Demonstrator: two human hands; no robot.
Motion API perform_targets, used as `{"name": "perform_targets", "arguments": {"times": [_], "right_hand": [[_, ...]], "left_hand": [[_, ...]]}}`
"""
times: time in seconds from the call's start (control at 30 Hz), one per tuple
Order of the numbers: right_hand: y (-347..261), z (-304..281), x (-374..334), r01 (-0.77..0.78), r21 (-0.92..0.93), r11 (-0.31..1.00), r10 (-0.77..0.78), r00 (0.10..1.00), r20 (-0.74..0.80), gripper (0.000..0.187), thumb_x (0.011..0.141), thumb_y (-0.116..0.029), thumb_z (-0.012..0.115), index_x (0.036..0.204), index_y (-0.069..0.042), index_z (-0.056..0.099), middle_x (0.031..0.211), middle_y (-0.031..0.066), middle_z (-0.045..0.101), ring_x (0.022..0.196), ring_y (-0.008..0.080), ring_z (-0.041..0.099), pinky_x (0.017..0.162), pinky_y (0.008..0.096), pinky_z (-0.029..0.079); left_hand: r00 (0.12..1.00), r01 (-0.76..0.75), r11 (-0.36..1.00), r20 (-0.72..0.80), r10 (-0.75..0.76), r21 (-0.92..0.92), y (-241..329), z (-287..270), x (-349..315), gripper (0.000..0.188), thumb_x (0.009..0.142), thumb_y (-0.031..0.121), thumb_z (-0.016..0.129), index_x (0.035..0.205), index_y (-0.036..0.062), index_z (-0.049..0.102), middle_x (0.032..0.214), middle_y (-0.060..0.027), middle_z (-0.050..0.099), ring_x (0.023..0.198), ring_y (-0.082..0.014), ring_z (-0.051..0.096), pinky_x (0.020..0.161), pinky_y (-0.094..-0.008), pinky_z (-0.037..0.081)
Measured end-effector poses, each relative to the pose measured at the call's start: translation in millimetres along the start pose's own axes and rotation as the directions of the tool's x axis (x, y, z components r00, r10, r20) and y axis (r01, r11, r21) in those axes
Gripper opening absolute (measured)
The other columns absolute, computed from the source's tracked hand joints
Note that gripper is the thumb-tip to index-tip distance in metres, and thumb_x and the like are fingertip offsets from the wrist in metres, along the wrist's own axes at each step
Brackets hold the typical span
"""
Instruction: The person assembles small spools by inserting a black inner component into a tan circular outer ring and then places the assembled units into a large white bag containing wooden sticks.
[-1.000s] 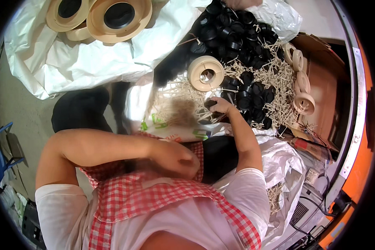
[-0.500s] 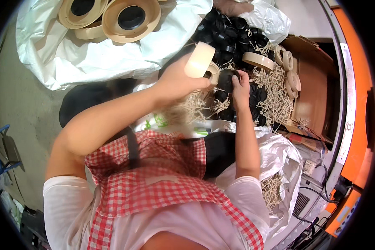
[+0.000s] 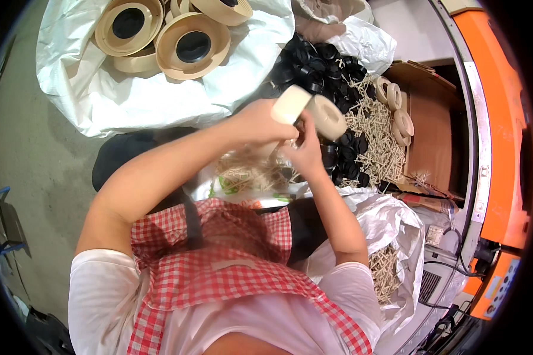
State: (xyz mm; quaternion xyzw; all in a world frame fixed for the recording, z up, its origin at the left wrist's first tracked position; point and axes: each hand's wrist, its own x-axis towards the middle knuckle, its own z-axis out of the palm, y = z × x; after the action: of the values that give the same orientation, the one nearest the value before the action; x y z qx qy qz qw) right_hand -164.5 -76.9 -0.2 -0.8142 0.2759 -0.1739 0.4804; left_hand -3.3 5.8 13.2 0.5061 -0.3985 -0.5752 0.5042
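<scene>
My left hand (image 3: 260, 123) grips a cream plastic ring (image 3: 291, 105) by its broad pale rim. My right hand (image 3: 306, 151) meets it, fingers closed and bent up against the ring's near side. What those fingers hold is hidden. Just right of them is a second cream ring (image 3: 328, 118), blurred, its hole facing me; whether a hand touches it I cannot tell. Many black round caps (image 3: 314, 77) are heaped beyond and beside my hands. Small cream pegs (image 3: 376, 127) lie loose to the right of the heap.
A white sack (image 3: 77, 89) at the upper left bears large cream flanged wheels (image 3: 193, 47) with black centres. Several cream rings (image 3: 403, 123) stand along the cardboard box (image 3: 432, 130). An open white bag (image 3: 408, 225) holds more pegs. Orange machinery (image 3: 503, 118) stands at right.
My right hand has moved left to the ring in my left hand; the black cap it held is now hidden. The head view has shifted slightly.
</scene>
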Motion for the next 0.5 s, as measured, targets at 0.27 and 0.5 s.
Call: {"name": "perform_targets", "arguments": {"times": [0.27,0.5], "right_hand": [[-2.6,-13.3,3.7,-0.587,0.288,0.757,0.527,0.808,0.264,0.075,0.075,-0.014,0.071,0.136,-0.006,0.029,0.125,0.0094,0.047,0.106,0.0232,0.056,0.087,0.036,0.05],[-16.7,3.1,-14.2,0.353,-0.48,0.803,-0.253,0.931,0.262,0.069,0.068,-0.004,0.068,0.13,-0.009,0.039,0.13,0.0196,0.038,0.119,0.0344,0.043,0.096,0.0444,0.04]], "left_hand": [[0.996,-0.036,0.991,0.081,0.047,-0.126,-0.2,-3.1,-9.4,0.053,0.073,0.025,0.071,0.118,0.0036,0.052,0.095,-0.0077,0.063,0.078,-0.0133,0.06,0.062,-0.026,0.049],[0.979,0.192,0.978,0.089,-0.185,-0.079,-3.3,-9.0,-5.6,0.05,0.075,0.032,0.07,0.109,-0.0026,0.058,0.091,-0.009,0.064,0.076,-0.0132,0.06,0.061,-0.024,0.047]]}}
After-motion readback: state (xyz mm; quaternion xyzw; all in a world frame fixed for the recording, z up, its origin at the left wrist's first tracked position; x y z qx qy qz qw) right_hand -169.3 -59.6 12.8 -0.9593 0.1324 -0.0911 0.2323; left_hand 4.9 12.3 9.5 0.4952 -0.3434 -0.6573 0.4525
